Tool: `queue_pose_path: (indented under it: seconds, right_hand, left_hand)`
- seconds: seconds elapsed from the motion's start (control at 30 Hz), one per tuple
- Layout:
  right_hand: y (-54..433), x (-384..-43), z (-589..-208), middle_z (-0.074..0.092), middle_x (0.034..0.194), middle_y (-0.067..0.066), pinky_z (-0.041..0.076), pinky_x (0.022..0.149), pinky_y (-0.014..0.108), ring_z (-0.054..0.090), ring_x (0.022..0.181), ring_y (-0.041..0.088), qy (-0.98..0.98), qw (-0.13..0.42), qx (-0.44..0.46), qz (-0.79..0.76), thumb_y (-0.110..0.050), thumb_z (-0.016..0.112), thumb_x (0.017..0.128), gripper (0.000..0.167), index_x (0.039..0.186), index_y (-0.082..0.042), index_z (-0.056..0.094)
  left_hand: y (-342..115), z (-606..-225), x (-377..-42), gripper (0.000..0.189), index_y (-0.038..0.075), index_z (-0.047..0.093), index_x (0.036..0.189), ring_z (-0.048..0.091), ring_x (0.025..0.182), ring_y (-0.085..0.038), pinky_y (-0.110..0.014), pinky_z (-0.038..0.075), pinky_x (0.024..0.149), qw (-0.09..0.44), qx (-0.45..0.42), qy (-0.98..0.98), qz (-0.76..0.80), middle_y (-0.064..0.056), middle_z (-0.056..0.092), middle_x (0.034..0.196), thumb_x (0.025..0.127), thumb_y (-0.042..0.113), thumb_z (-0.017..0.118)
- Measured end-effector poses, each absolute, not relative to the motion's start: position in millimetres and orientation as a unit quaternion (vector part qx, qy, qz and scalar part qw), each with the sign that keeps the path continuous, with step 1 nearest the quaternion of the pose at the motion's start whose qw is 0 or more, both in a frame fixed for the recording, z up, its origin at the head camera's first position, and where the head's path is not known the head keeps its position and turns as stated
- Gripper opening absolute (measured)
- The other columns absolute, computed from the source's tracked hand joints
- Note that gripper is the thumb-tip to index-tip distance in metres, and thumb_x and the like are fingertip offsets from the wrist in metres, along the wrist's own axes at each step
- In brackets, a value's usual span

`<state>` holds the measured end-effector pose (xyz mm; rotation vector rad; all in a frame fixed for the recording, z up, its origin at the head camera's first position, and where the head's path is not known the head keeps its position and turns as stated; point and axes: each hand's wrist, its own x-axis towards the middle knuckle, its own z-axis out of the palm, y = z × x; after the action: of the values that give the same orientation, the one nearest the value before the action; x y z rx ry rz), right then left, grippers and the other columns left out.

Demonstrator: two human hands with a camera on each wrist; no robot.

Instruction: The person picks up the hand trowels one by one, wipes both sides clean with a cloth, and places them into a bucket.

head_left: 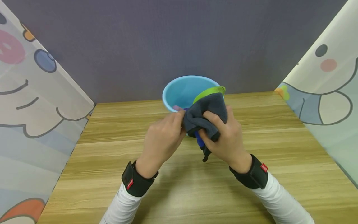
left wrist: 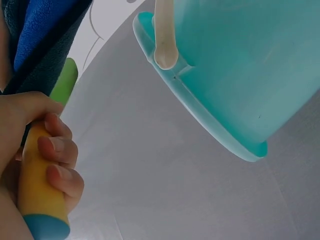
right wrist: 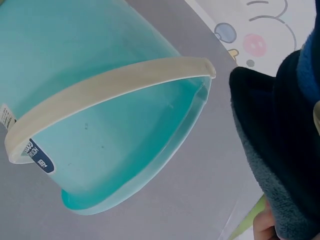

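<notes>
My left hand (head_left: 165,137) grips the yellow handle (left wrist: 41,170) of a tool, its fingers wrapped round it near the teal end cap (left wrist: 47,227). The tool's curved green part (head_left: 209,92) sticks out above a dark grey cloth (head_left: 207,107) with a blue side. With my right hand (head_left: 227,137) I hold the cloth bunched over the tool, thumb and fingers pressed into its folds. A blue strip of it (head_left: 199,140) hangs below. Much of the tool is hidden under the cloth and hands, so I cannot tell its kind. Both hands meet in front of the bucket's near rim.
A light blue bucket (head_left: 181,90) stands at the back of the wooden table (head_left: 112,155), against a grey panel (head_left: 179,37). Its beige carrying handle (right wrist: 110,85) shows in the right wrist view. Cartoon-printed panels (head_left: 30,124) flank the table on both sides.
</notes>
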<state>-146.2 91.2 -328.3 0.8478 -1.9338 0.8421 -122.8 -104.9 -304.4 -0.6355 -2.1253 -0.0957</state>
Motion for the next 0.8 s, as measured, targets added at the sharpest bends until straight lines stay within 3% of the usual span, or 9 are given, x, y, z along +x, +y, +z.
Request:
queue_pose_path:
  seconds: [0.13,0.37,0.8]
  right_hand:
    - [89.3,-145.2,-328.1,0.053,0.1,0.031,0.046,0.061,0.053,0.052,0.081,0.039,-0.763,0.44,0.334,0.336,-0.04,0.056,0.1,0.035,0.115,-0.008,0.061]
    - [86.0,-145.8,-326.2,0.054,0.097,0.031,0.036,0.076,0.055,0.046,0.087,0.045,-0.743,0.473,0.332,0.338,-0.037,0.059,0.1,0.032,0.111,-0.007,0.063]
    - [83.3,-150.0,-327.2,0.055,0.096,0.028,0.026,0.078,0.056,0.039,0.091,0.045,-0.736,0.491,0.308,0.35,-0.035,0.063,0.096,0.031,0.11,-0.007,0.066]
  left_hand:
    - [-106.0,-304.7,-121.8,0.027,0.0,0.058,0.111,0.052,0.049,-0.012,-0.027,0.037,0.04,0.447,-0.263,-0.854,-0.041,-0.002,0.058,0.068,0.089,0.006,0.07]
    - [-106.9,-304.1,-121.8,0.026,0.0,0.057,0.111,0.05,0.049,-0.011,-0.026,0.035,0.041,0.437,-0.273,-0.855,-0.05,-0.001,0.056,0.068,0.089,0.006,0.069]
    - [-109.2,-304.1,-124.1,0.019,0.004,0.057,0.104,0.046,0.049,-0.01,-0.026,0.033,0.042,0.418,-0.287,-0.861,-0.048,0.002,0.051,0.066,0.091,0.009,0.069]
